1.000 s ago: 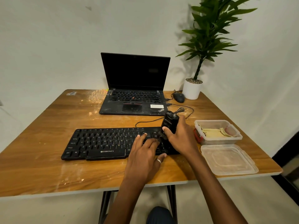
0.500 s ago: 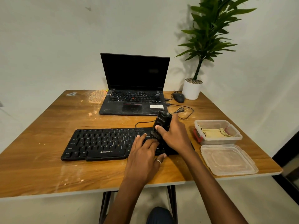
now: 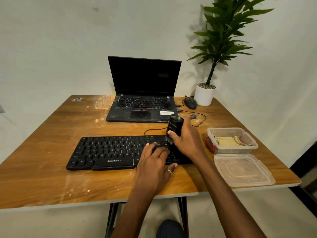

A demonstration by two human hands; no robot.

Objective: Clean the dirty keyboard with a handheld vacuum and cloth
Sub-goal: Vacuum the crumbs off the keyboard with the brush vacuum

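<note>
The black keyboard (image 3: 111, 152) carries "ZEBRONICS" in white below its space bar, and legends such as "Ctrl" and "Alt" can be read along its front row. It lies flat on the wooden table (image 3: 42, 169), its cable running off from its rear edge.

The black handheld vacuum (image 3: 175, 127) stands tilted over the right part of the keyboard, lower end down at the keys. It has a small white logo and a line of text on its face, too small to read.

Against a second ago, the vacuum and the right hand (image 3: 187, 141) sit slightly further left along the keyboard. The left hand (image 3: 152, 167) has kept its place.

The right hand's fingers are curled round the vacuum's body, with the thumb pressed on its front face. The left hand lies flat on the keys just left of the vacuum, fingers (image 3: 151, 146) straight and slightly spread, holding nothing, with a ring (image 3: 169, 171) on one finger.

Right of the keyboard a clear plastic container (image 3: 250, 146) holds a folded yellowish cloth (image 3: 226, 141), and its lid (image 3: 243, 170) lies just in front of it. Behind the keyboard stands an open laptop (image 3: 144, 83) with a dark screen and a white sticker whose print is illegible. A black mouse (image 3: 190, 103) and a white plant pot (image 3: 204, 97) stand behind the keyboard's right end.
</note>
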